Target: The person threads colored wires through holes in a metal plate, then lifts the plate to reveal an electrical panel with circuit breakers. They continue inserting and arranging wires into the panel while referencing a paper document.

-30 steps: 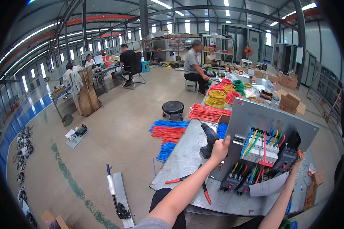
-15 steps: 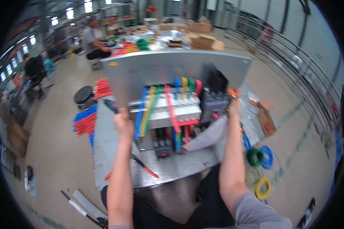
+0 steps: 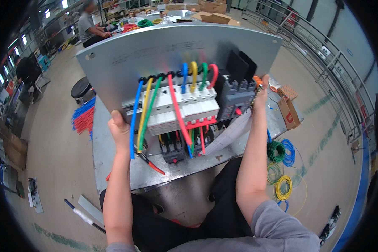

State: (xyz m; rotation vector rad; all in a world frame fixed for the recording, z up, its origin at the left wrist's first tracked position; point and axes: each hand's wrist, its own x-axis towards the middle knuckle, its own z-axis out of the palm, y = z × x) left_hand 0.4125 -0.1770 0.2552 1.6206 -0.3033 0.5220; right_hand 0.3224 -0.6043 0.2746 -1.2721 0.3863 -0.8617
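Observation:
A grey metal mounting plate [image 3: 151,54] is held up on edge in front of me. My left hand [image 3: 120,128] is closed on its lower left edge, thumb showing on the front. My right hand [image 3: 261,86] grips its right edge, fingers partly hidden, beside an orange piece [image 3: 257,80]. White miniature circuit breakers [image 3: 182,110] and a dark grey moulded-case breaker [image 3: 238,101] are mounted on the plate. Blue, yellow, green and red wires [image 3: 145,113] come through holes and hang loose at the left; shorter ones loop into the breaker tops.
Beneath the plate is a metal-topped table [image 3: 197,168] with black breakers [image 3: 172,153], a paper sheet [image 3: 227,136] and red-handled pliers [image 3: 155,168]. Wire coils [image 3: 283,187] lie on the floor at right. Red and blue wire bundles [image 3: 85,117] and a black stool [image 3: 80,88] are at left. A person [image 3: 90,27] sits further back.
The plate has come nearer and tilted, its left side swinging left and its top edge rising in view. My left hand has moved left with it; both hands keep their grip.

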